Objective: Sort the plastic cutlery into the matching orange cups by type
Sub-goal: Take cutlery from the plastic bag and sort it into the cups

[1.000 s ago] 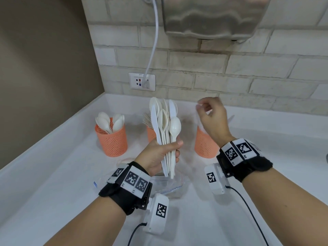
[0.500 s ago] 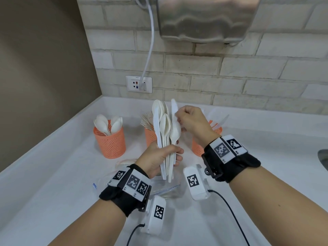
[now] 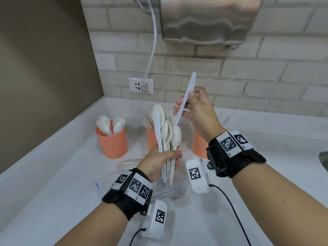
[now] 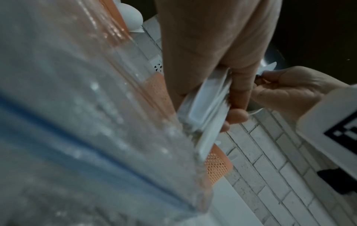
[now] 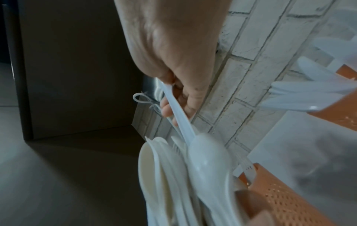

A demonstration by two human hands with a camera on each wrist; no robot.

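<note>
Your right hand (image 3: 198, 110) pinches one white knife (image 3: 185, 99) between thumb and fingers, above the middle of the table (image 3: 53, 174). The knife's long axis runs on a slant: one end points up and to the right toward the brick wall (image 3: 248, 75), the other down and to the left, ending just beside the spoon heads of the bundle (image 3: 166, 139). From the right wrist view the knife (image 5: 179, 113) passes under your fingers (image 5: 166, 109) toward that bundle; whether it touches a spoon cannot be told.

Your left hand (image 3: 159, 162) grips the bundle by its handles, fingers curled round them. The bundle stands near upright, heads up, handle ends down over a clear bag (image 3: 166, 190) lying on the table.

Three orange cups stand in a row toward the wall. The left cup (image 3: 112, 142) holds spoons, heads up. The middle cup (image 3: 151, 139), partly behind the bundle, holds forks. The right cup (image 3: 199, 146) is mostly hidden behind your right wrist; the right wrist view shows knives (image 5: 309, 91) in it.

The table's left edge meets a raised lip at the brown side wall. A hand dryer (image 3: 209, 20) hangs above, its cord running to a socket (image 3: 141, 85). Open table lies in front of the cups, to the left, and on the right.
</note>
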